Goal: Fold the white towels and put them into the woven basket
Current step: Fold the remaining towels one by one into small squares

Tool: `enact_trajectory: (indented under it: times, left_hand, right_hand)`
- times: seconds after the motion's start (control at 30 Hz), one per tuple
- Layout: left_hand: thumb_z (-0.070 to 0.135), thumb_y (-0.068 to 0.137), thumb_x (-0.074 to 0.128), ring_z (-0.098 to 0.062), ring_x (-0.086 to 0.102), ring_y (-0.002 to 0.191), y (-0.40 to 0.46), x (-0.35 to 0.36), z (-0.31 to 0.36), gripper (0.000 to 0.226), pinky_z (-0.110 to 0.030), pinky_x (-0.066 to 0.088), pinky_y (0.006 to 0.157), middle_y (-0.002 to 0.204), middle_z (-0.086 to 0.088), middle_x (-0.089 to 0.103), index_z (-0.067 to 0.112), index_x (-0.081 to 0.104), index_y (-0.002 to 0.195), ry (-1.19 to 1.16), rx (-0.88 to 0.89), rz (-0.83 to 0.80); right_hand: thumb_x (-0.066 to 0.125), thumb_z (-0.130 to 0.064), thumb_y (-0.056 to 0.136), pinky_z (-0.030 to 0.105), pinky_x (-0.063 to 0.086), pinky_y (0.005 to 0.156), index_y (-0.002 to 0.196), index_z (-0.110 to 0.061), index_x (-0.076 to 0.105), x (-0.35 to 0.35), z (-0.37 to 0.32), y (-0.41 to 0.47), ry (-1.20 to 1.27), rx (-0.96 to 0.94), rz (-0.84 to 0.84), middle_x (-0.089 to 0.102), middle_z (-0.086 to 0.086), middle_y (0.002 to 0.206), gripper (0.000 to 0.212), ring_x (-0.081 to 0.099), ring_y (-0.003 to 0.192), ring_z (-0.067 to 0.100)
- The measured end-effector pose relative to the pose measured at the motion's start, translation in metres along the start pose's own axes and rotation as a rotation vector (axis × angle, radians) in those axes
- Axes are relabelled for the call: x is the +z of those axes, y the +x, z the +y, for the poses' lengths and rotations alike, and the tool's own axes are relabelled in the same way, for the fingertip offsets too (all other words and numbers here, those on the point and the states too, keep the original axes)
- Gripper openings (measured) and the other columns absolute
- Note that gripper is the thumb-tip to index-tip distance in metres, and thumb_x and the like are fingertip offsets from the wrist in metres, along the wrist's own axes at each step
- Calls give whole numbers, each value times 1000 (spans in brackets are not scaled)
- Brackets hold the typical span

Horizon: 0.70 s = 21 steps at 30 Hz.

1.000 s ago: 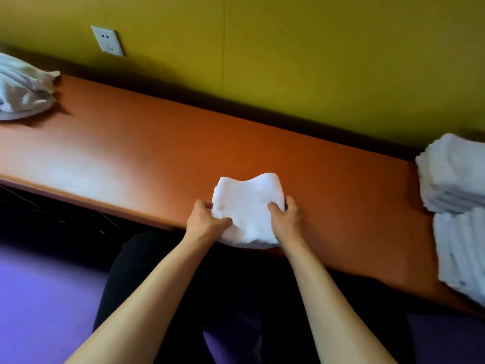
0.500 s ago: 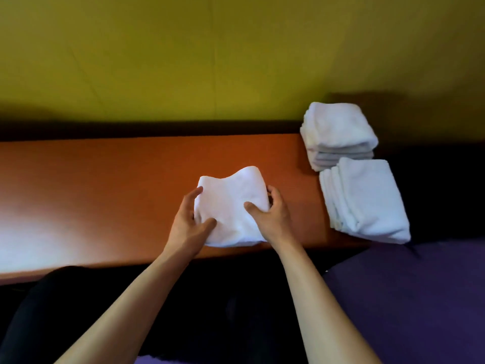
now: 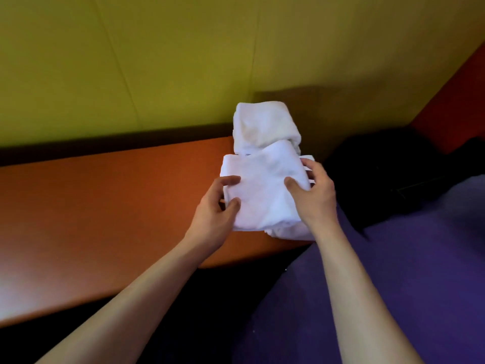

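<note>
I hold a folded white towel (image 3: 265, 185) with both hands over the right end of the orange table (image 3: 105, 211). My left hand (image 3: 217, 206) pinches its left edge and my right hand (image 3: 315, 195) grips its right edge. The towel sits above the near stack of folded white towels (image 3: 288, 232), whose edges show under it. A second stack of folded white towels (image 3: 265, 124) stands just behind, against the wall. No woven basket is in view.
A yellow-green wall (image 3: 183, 61) runs behind the table. Purple floor (image 3: 393, 271) lies to the right, with a dark shape (image 3: 388, 166) in the corner beside the table's end.
My hands carried the folded towel to the right, from the table's front edge to above the near stack. The view swung right with them.
</note>
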<state>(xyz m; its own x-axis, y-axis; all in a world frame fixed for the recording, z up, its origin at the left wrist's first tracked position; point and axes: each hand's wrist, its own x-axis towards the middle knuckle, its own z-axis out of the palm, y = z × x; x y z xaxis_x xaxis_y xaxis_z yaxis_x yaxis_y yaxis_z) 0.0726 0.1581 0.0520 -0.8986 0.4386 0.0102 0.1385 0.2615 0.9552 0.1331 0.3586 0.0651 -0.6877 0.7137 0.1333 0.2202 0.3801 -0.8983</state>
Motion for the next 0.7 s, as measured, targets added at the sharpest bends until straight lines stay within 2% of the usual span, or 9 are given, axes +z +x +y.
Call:
enact_trajectory:
  times: [0.1, 0.17, 0.23, 0.3, 0.37, 0.43, 0.5, 0.6, 0.7]
  left_hand:
    - [21, 96, 57, -10, 59, 74, 21, 32, 16, 36, -25, 47, 64, 97, 6, 64, 40, 53, 126, 47, 54, -80]
    - [32, 98, 57, -18, 63, 97, 32, 50, 18, 40, -31, 52, 79, 119, 1, 61, 42, 47, 135, 171, 52, -150]
    - [45, 99, 50, -32, 47, 129, 41, 66, 5, 50, -44, 42, 106, 150, -8, 40, 45, 35, 148, 500, 33, -257]
    - [55, 101, 36, -41, 29, 142, 42, 78, -14, 53, -52, 28, 117, 165, -7, 13, 50, 25, 152, 682, -6, -374]
    - [61, 99, 24, -40, 24, 147, 40, 81, -30, 55, -53, 24, 119, 168, -3, 7, 54, 18, 152, 663, -15, -415]
    - [69, 90, 13, -36, 27, 147, 38, 81, -40, 62, -53, 26, 118, 167, -2, 12, 57, 12, 151, 669, 26, -401]
    - [72, 87, 9, -35, 28, 146, 36, 80, -43, 65, -53, 28, 116, 165, -4, 17, 57, 11, 151, 677, 39, -403]
    - [65, 95, 21, -34, 32, 142, 30, 75, -37, 59, -52, 31, 116, 160, -6, 25, 52, 17, 153, 671, 39, -395]
    - [46, 104, 38, -29, 43, 135, 16, 59, -26, 52, -43, 35, 113, 153, -4, 36, 38, 30, 154, 639, 87, -377]
  right_hand:
    - [72, -22, 85, 30, 52, 89, 128, -26, 61, -31, 15, 22, -76, -22, 78, 67, -7, 117, 44, 62, 105, 13]
    - [70, -27, 87, 29, 47, 93, 134, -26, 57, -42, 30, 34, -181, -32, 104, 63, -3, 127, 49, 59, 114, 17]
    - [69, -32, 88, 36, 43, 102, 145, -26, 46, -40, 48, 40, -366, -81, 73, 52, 5, 142, 62, 51, 127, 26]
    - [63, -41, 90, 44, 39, 108, 149, -27, 43, -31, 67, 34, -524, -157, -10, 42, 7, 152, 63, 44, 134, 30]
    - [49, -54, 91, 45, 36, 111, 147, -29, 47, -20, 83, 24, -617, -153, -113, 40, 5, 156, 62, 41, 139, 29]
    - [40, -58, 91, 45, 35, 114, 148, -29, 46, -14, 94, 18, -658, -134, -137, 37, 4, 158, 64, 38, 141, 27]
    - [38, -58, 92, 45, 34, 115, 148, -29, 46, -14, 99, 16, -662, -146, -128, 37, 4, 159, 64, 37, 142, 27]
    - [40, -57, 91, 44, 33, 116, 147, -27, 48, -16, 93, 17, -674, -144, -137, 39, 6, 157, 64, 38, 141, 28]
    - [48, -46, 92, 47, 37, 112, 139, -18, 57, -14, 81, 8, -686, -236, -75, 50, 11, 149, 56, 47, 134, 31]
